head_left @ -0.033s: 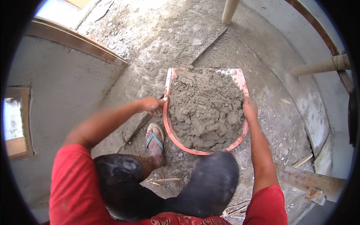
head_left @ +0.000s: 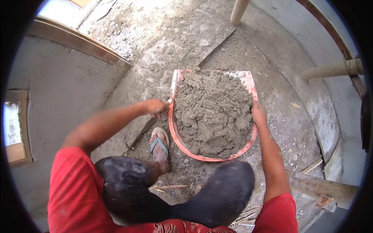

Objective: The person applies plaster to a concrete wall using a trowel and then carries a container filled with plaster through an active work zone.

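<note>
A shallow orange pan (head_left: 175, 132), straight along its far edge and rounded toward me, is heaped with grey wet mortar (head_left: 211, 112). White smears mark its far corners. My left hand (head_left: 157, 107) is closed on the pan's left rim, the thumb lying over the edge. On the opposite side my right hand (head_left: 259, 113) grips the right rim; its fingertips are hidden behind the edge. The pan lies between my hands, just beyond my knees. Whether it rests on the floor or is slightly raised, I cannot tell.
My sandalled foot (head_left: 159, 147) stands left of the pan. Beyond it, a step edge (head_left: 217, 47) crosses the rough cement floor. Posts (head_left: 238, 11) and a wooden beam (head_left: 326, 188) stand at the far side and right. A grey wall (head_left: 66, 77) rises at left.
My right knee has shifted slightly right, and both knees sit a little lower in the picture. My hands keep their hold on the pan, which has hardly moved.
</note>
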Action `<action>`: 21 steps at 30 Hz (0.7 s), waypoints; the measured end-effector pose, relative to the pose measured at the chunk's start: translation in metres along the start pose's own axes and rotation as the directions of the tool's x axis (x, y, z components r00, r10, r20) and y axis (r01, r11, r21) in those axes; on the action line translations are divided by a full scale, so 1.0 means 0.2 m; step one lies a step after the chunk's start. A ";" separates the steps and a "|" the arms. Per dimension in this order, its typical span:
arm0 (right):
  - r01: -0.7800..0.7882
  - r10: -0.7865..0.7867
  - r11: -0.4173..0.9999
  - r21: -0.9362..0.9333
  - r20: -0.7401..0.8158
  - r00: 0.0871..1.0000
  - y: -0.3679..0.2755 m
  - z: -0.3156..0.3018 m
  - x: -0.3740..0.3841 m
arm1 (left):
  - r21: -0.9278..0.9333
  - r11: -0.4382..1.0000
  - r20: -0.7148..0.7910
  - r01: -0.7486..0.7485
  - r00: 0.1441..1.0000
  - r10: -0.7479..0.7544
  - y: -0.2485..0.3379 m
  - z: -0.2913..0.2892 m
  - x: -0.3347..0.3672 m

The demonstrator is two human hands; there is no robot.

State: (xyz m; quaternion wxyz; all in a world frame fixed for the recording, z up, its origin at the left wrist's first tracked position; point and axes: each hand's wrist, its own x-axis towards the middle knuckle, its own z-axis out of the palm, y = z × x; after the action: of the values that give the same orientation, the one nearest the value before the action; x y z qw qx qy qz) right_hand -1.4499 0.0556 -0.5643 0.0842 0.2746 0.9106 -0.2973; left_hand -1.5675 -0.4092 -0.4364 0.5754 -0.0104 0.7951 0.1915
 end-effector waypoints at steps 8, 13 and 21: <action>-0.155 0.167 0.979 0.129 -0.090 0.982 -0.08 -0.08 -0.15 | 0.791 0.400 -0.288 -0.463 0.295 0.911 0.95 -0.18 0.59; -0.464 0.479 0.808 0.365 0.053 0.876 -0.14 -0.06 -0.24 | 0.747 0.365 -0.023 -0.555 0.527 0.849 1.16 -0.17 0.92; -0.400 0.452 0.856 0.328 -0.099 0.886 -0.20 0.00 -0.28 | 0.226 0.170 -0.054 -0.959 0.162 0.985 0.63 -0.20 0.33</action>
State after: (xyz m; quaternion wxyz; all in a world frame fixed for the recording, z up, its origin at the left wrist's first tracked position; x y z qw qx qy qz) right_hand -1.4254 0.0035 -0.5257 0.0267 0.5040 0.7751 -0.3801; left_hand -1.6566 -0.2918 -0.4490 0.2400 0.5232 0.6778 0.4575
